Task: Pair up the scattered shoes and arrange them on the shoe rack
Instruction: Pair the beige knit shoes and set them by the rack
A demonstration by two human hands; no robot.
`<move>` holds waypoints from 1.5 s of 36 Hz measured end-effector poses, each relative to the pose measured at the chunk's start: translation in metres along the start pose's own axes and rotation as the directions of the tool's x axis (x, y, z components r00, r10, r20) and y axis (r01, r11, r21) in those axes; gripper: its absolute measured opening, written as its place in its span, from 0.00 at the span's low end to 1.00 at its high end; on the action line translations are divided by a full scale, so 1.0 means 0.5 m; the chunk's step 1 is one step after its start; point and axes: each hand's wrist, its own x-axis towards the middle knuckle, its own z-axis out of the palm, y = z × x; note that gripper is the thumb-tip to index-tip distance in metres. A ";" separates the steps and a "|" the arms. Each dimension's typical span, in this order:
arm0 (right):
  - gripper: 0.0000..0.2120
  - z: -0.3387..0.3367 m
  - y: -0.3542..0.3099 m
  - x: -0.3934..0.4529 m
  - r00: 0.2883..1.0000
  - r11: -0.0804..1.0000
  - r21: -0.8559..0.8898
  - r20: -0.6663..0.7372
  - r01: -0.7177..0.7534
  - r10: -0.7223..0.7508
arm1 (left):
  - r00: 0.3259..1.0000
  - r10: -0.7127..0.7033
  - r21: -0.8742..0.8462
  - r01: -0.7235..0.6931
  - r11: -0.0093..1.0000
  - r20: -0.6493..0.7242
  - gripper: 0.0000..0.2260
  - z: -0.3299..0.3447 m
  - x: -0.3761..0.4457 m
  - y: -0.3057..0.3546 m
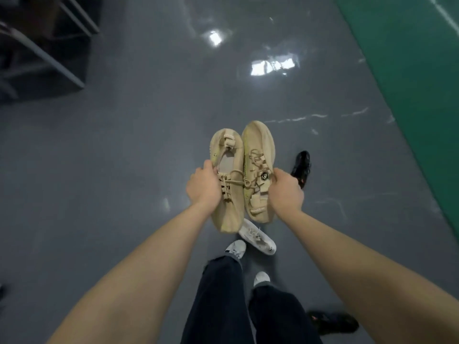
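Holding a matched tan pair, you had the pairing step done for this set and the carry to the rack in hand. Your left hand (204,186) gripped the left tan sneaker (227,181) at its collar, fingers curled over the edge; your right hand (285,192) gripped the right tan sneaker (258,170) along its laced side. Both shoes hung clear of the grey floor (124,157), side by side and touching, but heel to toe: the left one's heel pointed far, the right one's toe pointed far.

The shoe rack (42,45) stood at far left, well apart from the pair. Judgement: the next move called for turning one shoe so both toes agreed, then walking left to a shelf.

Unpaired on the floor: a white sneaker (258,237) near your feet, a black shoe (301,167) right of your right hand, a dark shoe (332,321) at near right.
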 end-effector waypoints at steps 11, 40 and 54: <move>0.12 0.027 -0.290 -0.164 0.874 0.896 0.014 0.217 0.443 -0.435 | 0.890 -0.415 -0.120 0.398 0.909 -0.191 0.13 -0.209 -0.171 -0.257; 0.09 0.520 -0.898 -1.036 0.180 0.325 0.201 0.522 0.924 -0.834 | 0.248 -0.936 -0.385 0.862 0.331 -0.250 0.10 -0.485 -0.773 -1.152; 0.11 0.712 -0.969 -1.385 -0.089 0.113 0.264 0.645 0.958 -0.759 | -0.087 -0.988 -0.508 0.862 -0.010 -0.129 0.12 -0.444 -1.006 -1.405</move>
